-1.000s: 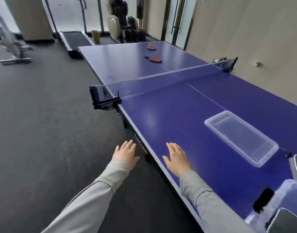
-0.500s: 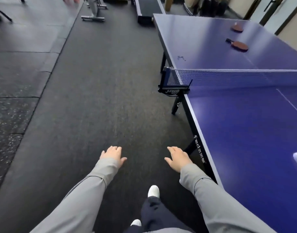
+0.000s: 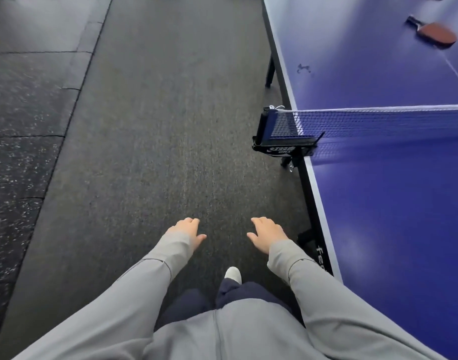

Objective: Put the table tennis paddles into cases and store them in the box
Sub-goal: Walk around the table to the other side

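1. The step in hand looks like the walk to fetch the paddles: the person stands on the dark floor [image 3: 157, 126] alongside the blue desk [image 3: 391, 203], short of the net [image 3: 378, 123], with one white shoe [image 3: 233, 274] forward.
2. The left hand [image 3: 187, 231] hangs over the floor, fingers loosely apart and holding nothing.
3. The right hand [image 3: 268, 233] hangs just beside the desk edge, fingers also loosely spread and holding nothing.
4. One red paddle [image 3: 434, 35] lies flat on the far half of the desk, beyond the net, well apart from both hands; its dark handle points toward the upper left.
5. A sliver of something dark red shows at the top edge past it, possibly a second paddle; too little is visible to be sure.
6. No case and no box appear in this view, so nothing seems packed yet and the task is at its start.
7. The next move calls for going on past the net post [image 3: 268, 131] until the paddle is within reach, then leaning over the desk edge with the right hand, the nearer one, and closing its fingers round the handle.
8. After that the paddle must be carried to wherever the cases lie.
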`<action>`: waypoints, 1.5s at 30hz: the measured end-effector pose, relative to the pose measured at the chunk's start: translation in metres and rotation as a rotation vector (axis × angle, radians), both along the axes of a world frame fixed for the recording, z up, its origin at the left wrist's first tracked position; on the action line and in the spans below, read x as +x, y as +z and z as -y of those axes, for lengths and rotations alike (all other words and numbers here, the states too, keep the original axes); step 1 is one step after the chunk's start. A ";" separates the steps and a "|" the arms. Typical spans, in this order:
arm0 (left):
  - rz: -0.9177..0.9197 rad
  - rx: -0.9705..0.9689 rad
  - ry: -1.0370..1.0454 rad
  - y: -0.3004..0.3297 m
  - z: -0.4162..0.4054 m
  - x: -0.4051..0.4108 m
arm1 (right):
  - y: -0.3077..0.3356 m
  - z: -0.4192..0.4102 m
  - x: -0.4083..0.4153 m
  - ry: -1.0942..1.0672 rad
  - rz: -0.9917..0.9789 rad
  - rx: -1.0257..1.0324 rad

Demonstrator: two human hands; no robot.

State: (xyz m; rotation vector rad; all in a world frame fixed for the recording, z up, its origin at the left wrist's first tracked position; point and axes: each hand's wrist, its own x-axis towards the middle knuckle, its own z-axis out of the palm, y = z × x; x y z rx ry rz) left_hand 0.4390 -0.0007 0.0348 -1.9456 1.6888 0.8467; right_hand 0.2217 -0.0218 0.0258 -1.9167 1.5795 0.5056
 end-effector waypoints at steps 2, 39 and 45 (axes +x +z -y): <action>0.002 0.018 0.001 0.000 0.021 0.000 | -0.002 0.018 0.000 -0.016 0.003 0.039; 0.026 0.100 -0.185 -0.028 0.673 0.195 | -0.019 0.605 0.165 -0.391 0.031 0.135; -0.062 -0.018 -0.218 -0.016 0.799 0.159 | -0.005 0.713 0.145 -0.435 0.024 0.101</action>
